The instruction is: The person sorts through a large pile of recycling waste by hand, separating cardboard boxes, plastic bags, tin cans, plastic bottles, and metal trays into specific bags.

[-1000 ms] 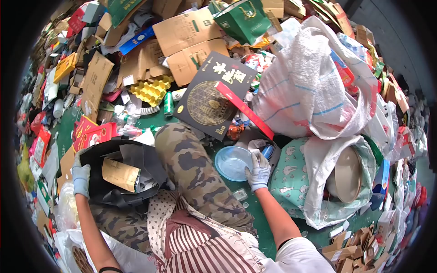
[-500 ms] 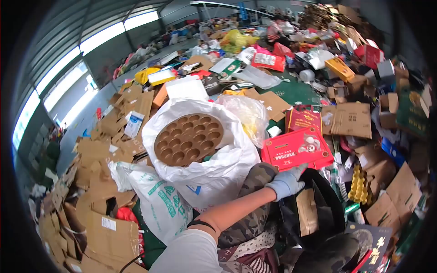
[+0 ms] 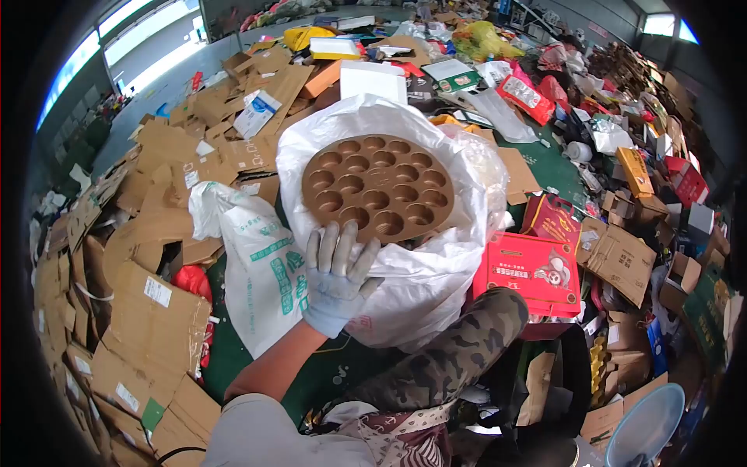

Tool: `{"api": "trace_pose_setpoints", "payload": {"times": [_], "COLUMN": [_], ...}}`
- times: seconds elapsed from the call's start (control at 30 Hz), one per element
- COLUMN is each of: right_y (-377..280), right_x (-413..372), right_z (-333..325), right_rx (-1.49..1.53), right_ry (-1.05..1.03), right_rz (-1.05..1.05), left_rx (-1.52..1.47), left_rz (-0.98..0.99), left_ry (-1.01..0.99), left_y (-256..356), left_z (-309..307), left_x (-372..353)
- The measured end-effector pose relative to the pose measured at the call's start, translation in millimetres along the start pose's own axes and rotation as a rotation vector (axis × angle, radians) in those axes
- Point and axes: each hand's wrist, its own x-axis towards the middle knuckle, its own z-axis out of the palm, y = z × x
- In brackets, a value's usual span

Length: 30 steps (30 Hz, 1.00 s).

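Note:
My left hand (image 3: pixel 341 272), in a pale grey-blue glove, reaches up from the lower left. Its fingers are spread and its palm faces down on the near rim of a white woven sack (image 3: pixel 424 284). The fingertips come up to the lower edge of a brown round-ended tray (image 3: pixel 377 183) with several round hollows, which lies in the sack's mouth. A flattened white bag with green print (image 3: pixel 257 272) is just left of the hand. To the right of the sack is a red printed gift box (image 3: pixel 529 272). My right hand is out of the picture.
Flattened cardboard (image 3: pixel 156 319) is heaped along the left. A camouflage-clad leg (image 3: pixel 436 358) is below the sack. At lower right are a black bag (image 3: pixel 572 381) and a translucent bluish round piece (image 3: pixel 646 424). Mixed packaging, including a yellow plastic bag (image 3: pixel 484 40), spreads behind.
My left hand has swung from beside the red gift box on the right to the sack's near rim. The view has turned, and the translucent round piece now shows at lower right.

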Motion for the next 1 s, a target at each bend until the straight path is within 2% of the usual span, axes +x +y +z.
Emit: {"api": "trace_pose_setpoints", "payload": {"times": [0.03,0.1,0.17,0.2,0.27,0.3,0.37,0.4,0.43,0.47,0.5,0.53,0.57,0.63,0.67,0.7,0.73,0.77,0.8,0.83,0.87,0.93,1.0], "right_y": [-22,-29,-26,-70,-154,-193,-277,-306,-332,-336,-327,-338,-336,-307,-303,-297,-291,-297,-298,-294,-284,-270,-229], "right_x": [3,35,72,50,4,-20,-101,-141,-169,-199,-235,-260,-280,-322,-318,-324,-329,-319,-299,-285,-285,-227,-165], "right_z": [36,121,213,250,309,329,340,335,336,345,355,343,346,385,383,390,399,397,389,384,397,380,376], "right_rx": [0.171,0.236,0.426,0.453,0.680,0.877,0.922,0.804,0.526,0.406,0.307,0.031,-0.049,-0.030,-0.026,-0.017,-0.033,-0.040,0.024,0.090,0.284,0.490,0.564], "right_ry": [-0.144,-0.317,-0.559,-0.573,-0.611,-0.700,-0.770,-0.907,-0.863,-0.848,-1.135,-1.344,-1.429,-1.446,-1.483,-1.428,-1.440,-1.459,-1.354,-1.257,-1.132,-1.035,-0.822], "right_rz": [-0.053,-0.042,-0.220,-0.245,-0.380,-0.427,-0.672,-0.741,-1.156,-1.483,-1.470,-1.488,-1.454,-1.383,-1.360,-1.345,-1.348,-1.360,-1.374,-1.399,-1.309,-1.146,-1.138], "left_rx": [-0.032,-0.198,-0.288,-0.254,-0.348,-0.369,-0.375,-0.319,-0.277,-0.290,-0.336,-0.390,-0.426,-0.408,-0.461,-0.505,-0.436,-0.495,-0.441,-0.380,-0.472,-0.642,-0.802], "left_rz": [-0.090,0.024,0.143,0.292,0.481,0.509,0.562,0.574,0.603,0.600,0.583,0.565,0.477,0.429,0.370,0.375,0.351,0.307,0.296,0.269,0.304,0.356,0.387], "left_ry": [0.045,-0.035,0.094,0.150,0.063,0.129,0.032,-0.050,-0.122,-0.124,-0.060,-0.062,-0.126,-0.087,-0.147,-0.164,-0.080,-0.193,-0.141,-0.090,-0.013,0.135,0.282], "left_y": [-15,-41,-25,-12,10,17,20,20,19,18,19,20,24,12,-2,-11,-25,-31,-25,-15,5,69,129], "left_z": [5,26,14,-3,-46,-48,-59,-65,-68,-68,-61,-58,-59,-52,-50,-47,-33,-31,-31,-31,-32,-45,-56], "left_x": [0,-1,9,15,24,23,24,27,30,31,32,33,33,24,17,17,6,9,25,33,42,72,96]}}
